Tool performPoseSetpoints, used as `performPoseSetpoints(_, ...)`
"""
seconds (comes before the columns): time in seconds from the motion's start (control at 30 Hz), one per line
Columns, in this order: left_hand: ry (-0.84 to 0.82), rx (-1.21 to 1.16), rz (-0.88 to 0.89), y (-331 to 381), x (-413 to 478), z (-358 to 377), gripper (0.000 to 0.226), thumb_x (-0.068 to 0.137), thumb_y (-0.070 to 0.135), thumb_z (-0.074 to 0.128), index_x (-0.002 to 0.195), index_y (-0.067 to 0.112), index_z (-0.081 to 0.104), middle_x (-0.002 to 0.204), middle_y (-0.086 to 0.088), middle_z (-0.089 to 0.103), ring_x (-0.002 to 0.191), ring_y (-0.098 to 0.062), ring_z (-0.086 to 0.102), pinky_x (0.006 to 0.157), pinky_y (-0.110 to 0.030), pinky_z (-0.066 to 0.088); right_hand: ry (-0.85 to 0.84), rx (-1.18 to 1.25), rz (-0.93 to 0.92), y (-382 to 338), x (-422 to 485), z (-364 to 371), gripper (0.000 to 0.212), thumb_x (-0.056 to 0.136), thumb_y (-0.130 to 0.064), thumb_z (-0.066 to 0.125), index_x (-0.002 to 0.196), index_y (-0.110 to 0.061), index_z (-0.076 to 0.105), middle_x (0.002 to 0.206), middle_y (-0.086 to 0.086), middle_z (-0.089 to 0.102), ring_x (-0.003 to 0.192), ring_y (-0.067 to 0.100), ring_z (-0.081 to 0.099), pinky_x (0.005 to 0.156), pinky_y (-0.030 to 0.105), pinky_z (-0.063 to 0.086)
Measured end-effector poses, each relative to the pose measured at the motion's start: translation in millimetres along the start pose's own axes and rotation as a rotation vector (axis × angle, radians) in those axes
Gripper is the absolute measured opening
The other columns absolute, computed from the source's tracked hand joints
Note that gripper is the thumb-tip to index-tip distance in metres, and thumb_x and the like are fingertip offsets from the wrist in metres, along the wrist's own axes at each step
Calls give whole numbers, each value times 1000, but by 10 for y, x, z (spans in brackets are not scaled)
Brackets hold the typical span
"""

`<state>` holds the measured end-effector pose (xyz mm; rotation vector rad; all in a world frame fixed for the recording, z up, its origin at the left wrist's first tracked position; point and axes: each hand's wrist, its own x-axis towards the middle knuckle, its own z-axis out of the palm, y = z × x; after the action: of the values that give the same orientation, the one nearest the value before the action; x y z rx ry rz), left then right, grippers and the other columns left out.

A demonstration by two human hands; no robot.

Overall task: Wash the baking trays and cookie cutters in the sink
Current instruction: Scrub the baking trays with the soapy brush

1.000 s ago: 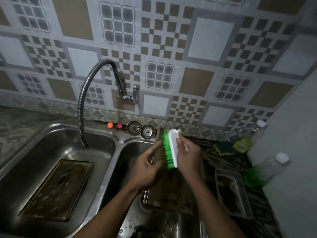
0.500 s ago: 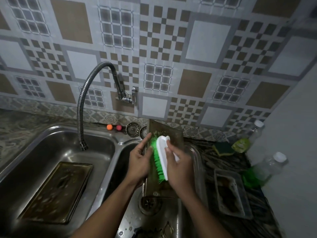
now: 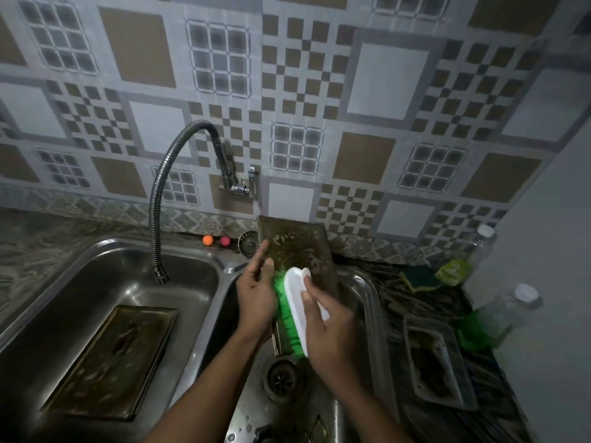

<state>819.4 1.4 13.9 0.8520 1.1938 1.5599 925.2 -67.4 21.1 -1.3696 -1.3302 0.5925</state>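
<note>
- Since a second ago I see the baking tray (image 3: 297, 251) tipped up taller over the right sink basin (image 3: 367, 302), brush (image 3: 292, 311) lower on it.
- My left hand (image 3: 256, 302) grasps the tray's left edge; my right hand (image 3: 329, 330) clasps the brush, bristles facing left.
- Tray's long axis runs near upright, top toward the wall.

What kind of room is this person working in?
Most likely a home kitchen: a steel double sink, a flexible tap on a patterned tile wall, and a baking tray under a green scrubbing brush.
</note>
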Motion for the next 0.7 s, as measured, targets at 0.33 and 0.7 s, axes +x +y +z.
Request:
performPoseSetpoints(0.33, -26, -61, -36, -52, 36, 39, 38, 100, 7, 51, 129, 29, 62, 129, 1, 66, 123, -17, 59, 109, -45, 44, 108, -5, 113, 183, 143, -92, 26, 94, -25, 63, 119, -28, 67, 107, -22, 65, 95, -14, 61, 83, 12, 50)
performPoseSetpoints(0.7, 21, -72, -66, -127, 138, -193, 37, 100, 14, 53, 120, 43, 66, 132, -1, 64, 126, -22, 57, 110, -49, 42, 105, -24, 173, 586, 105, -367, 29, 94, -14, 62, 120, -25, 63, 110, -20, 65, 108, 2, 64, 85, 3, 43)
